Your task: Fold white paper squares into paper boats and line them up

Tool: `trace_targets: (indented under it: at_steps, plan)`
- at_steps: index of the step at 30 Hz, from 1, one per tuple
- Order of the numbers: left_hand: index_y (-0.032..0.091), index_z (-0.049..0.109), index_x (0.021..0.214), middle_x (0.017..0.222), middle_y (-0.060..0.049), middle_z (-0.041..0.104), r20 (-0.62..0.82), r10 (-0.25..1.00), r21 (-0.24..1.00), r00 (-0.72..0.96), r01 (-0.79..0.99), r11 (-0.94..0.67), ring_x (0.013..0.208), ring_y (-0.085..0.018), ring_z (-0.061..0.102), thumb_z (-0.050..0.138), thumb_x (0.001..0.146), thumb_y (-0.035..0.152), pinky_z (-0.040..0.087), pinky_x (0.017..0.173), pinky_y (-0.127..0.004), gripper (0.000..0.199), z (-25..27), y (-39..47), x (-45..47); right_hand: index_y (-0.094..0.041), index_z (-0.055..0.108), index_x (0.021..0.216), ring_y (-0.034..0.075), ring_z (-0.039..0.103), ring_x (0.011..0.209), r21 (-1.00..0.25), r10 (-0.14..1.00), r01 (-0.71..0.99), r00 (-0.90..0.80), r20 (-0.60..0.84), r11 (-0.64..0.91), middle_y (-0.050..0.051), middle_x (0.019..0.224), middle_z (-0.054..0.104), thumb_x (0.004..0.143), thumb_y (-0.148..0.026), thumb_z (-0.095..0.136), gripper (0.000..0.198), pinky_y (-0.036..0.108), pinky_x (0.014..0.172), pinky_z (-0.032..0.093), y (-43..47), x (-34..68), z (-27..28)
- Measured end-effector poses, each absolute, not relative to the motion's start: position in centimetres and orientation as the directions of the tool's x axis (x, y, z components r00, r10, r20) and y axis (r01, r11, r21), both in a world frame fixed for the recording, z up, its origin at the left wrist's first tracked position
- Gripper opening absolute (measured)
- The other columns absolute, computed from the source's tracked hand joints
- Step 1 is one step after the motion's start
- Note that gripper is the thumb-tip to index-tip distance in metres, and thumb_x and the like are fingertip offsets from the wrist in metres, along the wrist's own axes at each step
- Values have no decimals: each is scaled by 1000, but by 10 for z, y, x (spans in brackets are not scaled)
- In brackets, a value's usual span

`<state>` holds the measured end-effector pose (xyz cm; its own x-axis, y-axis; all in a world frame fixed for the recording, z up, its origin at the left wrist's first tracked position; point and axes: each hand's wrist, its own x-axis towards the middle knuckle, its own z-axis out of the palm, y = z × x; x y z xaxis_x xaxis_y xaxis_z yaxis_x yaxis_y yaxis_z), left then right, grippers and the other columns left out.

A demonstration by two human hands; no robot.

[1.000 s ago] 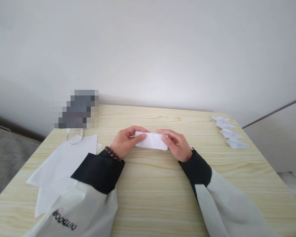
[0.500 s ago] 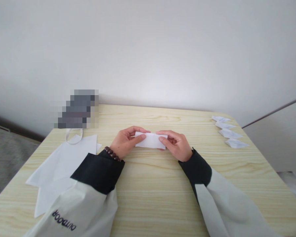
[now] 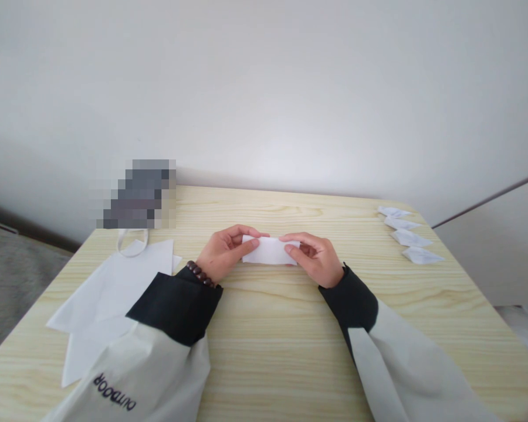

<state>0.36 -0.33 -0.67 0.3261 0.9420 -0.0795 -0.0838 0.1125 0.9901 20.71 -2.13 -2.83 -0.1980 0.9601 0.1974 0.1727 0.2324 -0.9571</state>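
Note:
A small folded white paper (image 3: 271, 251), a wide flat rectangle, is held just over the middle of the table. My left hand (image 3: 224, 251) pinches its left end, thumb on the near face and fingers behind. At the right end my right hand (image 3: 315, 258) grips it the same way, thumb in front. Parts of the fingers behind the paper are hidden. Both wrists are in black cuffs, and a dark bead bracelet (image 3: 199, 274) circles the left one.
Loose white sheets (image 3: 127, 281) overlap on the table's left, partly under my left sleeve, with a white ring-shaped item (image 3: 133, 253) on them. Behind stands a dark blurred-out object (image 3: 136, 199). Several folded paper pieces (image 3: 411, 237) line the right edge. The wooden table (image 3: 273, 357) meets a white wall.
The folded paper has shifted very slightly to the right between my fingers and its lower edge sits a touch higher. Both hands keep their hold; nothing else has moved.

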Motion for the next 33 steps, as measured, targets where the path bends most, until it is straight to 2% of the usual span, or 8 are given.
trace_targets:
  at_steps: [8,14,19,25,33]
  plan:
    - [15,59,83,100,-11,69,-71,941,993,330,-70,100,72,-15,63,72,67,33,46,58,-24,28,-9,-3,3,-19,67,93,11,59,59,-959,961,169,-199,193,228,4,81,68,78,-28,60,19,23,53,54,-21,207,-29]
    - [15,58,82,94,-9,70,-74,943,994,325,-57,97,70,-15,62,70,69,35,46,61,-25,27,-9,-3,4,-19,68,92,10,60,57,-964,965,156,-185,188,217,3,82,69,77,-29,60,19,22,53,53,-22,205,-26]
    - [16,59,87,78,-2,67,-30,963,999,269,28,23,66,-13,59,74,63,35,45,61,-24,34,-11,-2,5,-17,69,92,8,54,49,-923,957,276,-188,221,268,2,74,69,78,-27,59,20,19,46,46,-24,204,-20]
    - [16,65,81,79,-2,66,-22,976,995,215,101,1,69,-14,58,73,62,38,47,64,-26,30,-12,-3,8,-17,71,91,7,46,42,-898,954,339,-198,225,282,1,63,66,77,-29,58,21,19,39,35,-25,204,-18]
    - [16,66,82,79,-2,67,-31,976,994,217,108,7,69,-15,59,73,63,39,48,65,-26,30,-11,-3,8,-20,71,91,7,43,41,-897,951,334,-202,233,291,0,63,66,78,-29,58,21,19,38,33,-24,205,-20]
